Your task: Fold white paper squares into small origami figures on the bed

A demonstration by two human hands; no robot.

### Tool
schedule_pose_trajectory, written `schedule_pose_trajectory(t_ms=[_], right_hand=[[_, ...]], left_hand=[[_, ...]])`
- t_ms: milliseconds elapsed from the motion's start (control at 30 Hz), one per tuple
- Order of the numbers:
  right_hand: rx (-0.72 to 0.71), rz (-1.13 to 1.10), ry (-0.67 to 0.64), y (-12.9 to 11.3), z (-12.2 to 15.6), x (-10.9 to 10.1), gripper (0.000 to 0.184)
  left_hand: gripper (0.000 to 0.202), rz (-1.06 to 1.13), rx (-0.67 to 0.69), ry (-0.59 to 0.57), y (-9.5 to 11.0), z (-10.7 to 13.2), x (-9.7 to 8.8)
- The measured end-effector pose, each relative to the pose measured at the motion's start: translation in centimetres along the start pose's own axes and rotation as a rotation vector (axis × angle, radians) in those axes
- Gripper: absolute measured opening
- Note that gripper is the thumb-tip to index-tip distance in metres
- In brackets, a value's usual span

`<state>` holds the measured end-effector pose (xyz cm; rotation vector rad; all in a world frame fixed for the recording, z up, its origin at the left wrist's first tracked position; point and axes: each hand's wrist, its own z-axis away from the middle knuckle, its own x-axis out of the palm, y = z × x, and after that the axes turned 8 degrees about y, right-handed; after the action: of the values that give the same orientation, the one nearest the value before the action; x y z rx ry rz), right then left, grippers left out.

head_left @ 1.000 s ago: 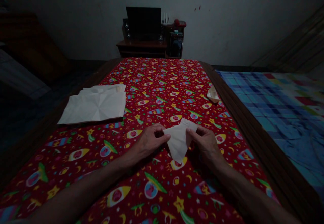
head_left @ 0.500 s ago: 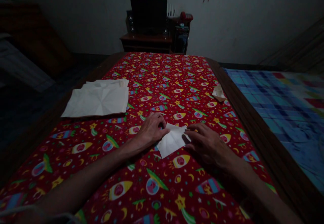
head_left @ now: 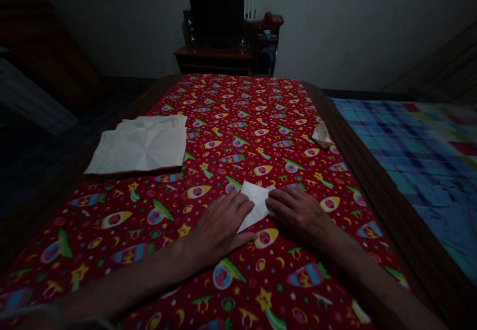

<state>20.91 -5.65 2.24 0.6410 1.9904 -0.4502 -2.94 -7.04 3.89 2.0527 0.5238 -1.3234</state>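
Observation:
A small folded piece of white paper [head_left: 257,206] lies on the red patterned cloth between both hands. My left hand [head_left: 227,220] rests flat over its left part, fingers laid on the paper and thumb stretched out apart along its near side. At the right edge, my right hand [head_left: 294,210] has its fingers bent together over the paper, gripping that edge; the thumb is hidden under them. Both hands cover parts of the sheet, so its full outline does not show.
A stack of creased white sheets [head_left: 141,146] sits at the left of the cloth [head_left: 208,280]. A small folded paper piece [head_left: 322,135] lies near the right edge. Beyond the far end stands a desk [head_left: 212,54] with a dark monitor [head_left: 216,19].
My left hand has moved nearer and slid onto the paper's left part, its thumb swinging to the near side. My right hand has closed in on the right edge.

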Motion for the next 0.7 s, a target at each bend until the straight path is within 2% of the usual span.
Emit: schedule_pose_trajectory(t_ms=[133,233,367,467,567,700], right_hand=[[-0.028,-0.033,0.001,0.0,0.1,-0.1,0.022],[-0.003,-0.118,0.03,0.3,0.3,0.1,0.023],[0.155,-0.313,0.073,1.2,0.1,0.4,0.019],[0.264,-0.415,0.039,1.9,-0.7,0.3,0.023],[0.309,-0.373,-0.047,2.5,-1.5,0.3,0.025],[0.331,-0.278,-0.095,2.8,-2.1,0.7,0.025]], left_hand=[[0.017,-0.107,0.001,0.017,0.2,0.2,0.6],[0.016,-0.113,0.019,0.078,0.0,0.4,0.6],[0.017,-0.092,-0.063,0.13,-0.3,0.9,0.7],[0.019,-0.039,-0.178,0.136,-0.7,1.2,1.0],[0.02,-0.004,-0.25,0.133,-1.1,1.3,1.1],[0.022,-0.026,-0.275,0.095,-1.2,1.2,0.9]])
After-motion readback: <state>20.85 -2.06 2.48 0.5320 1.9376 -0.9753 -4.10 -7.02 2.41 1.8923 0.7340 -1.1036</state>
